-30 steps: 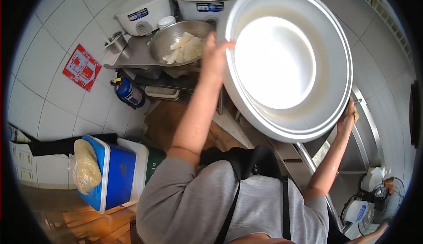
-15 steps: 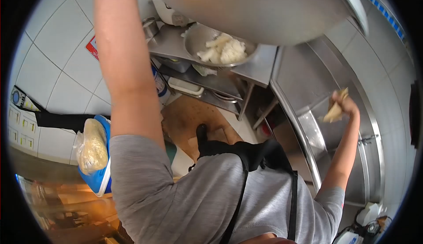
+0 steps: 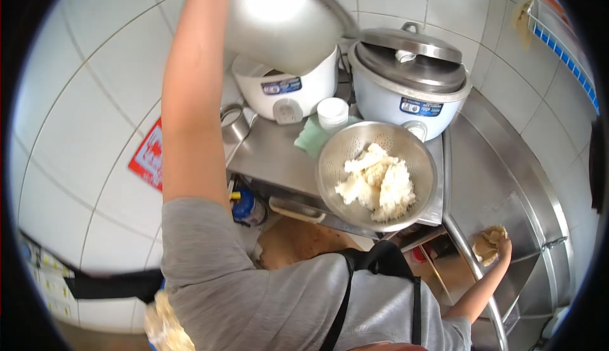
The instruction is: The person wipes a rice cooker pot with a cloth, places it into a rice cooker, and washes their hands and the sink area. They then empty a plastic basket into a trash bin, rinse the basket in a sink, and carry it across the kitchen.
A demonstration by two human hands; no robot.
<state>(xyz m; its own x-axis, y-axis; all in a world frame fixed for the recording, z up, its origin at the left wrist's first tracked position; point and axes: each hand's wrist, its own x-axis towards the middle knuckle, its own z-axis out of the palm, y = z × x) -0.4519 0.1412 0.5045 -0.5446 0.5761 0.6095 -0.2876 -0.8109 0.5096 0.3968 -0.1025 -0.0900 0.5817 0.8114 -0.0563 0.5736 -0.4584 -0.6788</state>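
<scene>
Basically, pot (image 3: 273,24) tilts over white cooker (image 3: 314,91), contact unclear; L arm (image 3: 193,104) nearer, L hand off-frame, grip can't tell. R hand (image 3: 505,249) clutches brown cloth (image 3: 487,244) over sink (image 3: 491,173).

i see two cookers at the back of the tabletop (image 3: 273,161), a left cooker (image 3: 254,94) and a right cooker (image 3: 380,100). a pot (image 3: 285,15) tips over the left one; i can't tell if they touch. a lid (image 3: 438,46) is on the right one. a tub (image 3: 333,111) sits on a cloth (image 3: 311,136) before them. a bowl (image 3: 333,183) is in front, with food (image 3: 380,183) in it. a cup (image 3: 235,126) is far left. the right hand (image 3: 504,248) and a rag (image 3: 487,244) are at the sink (image 3: 488,180), off to the right.
</scene>
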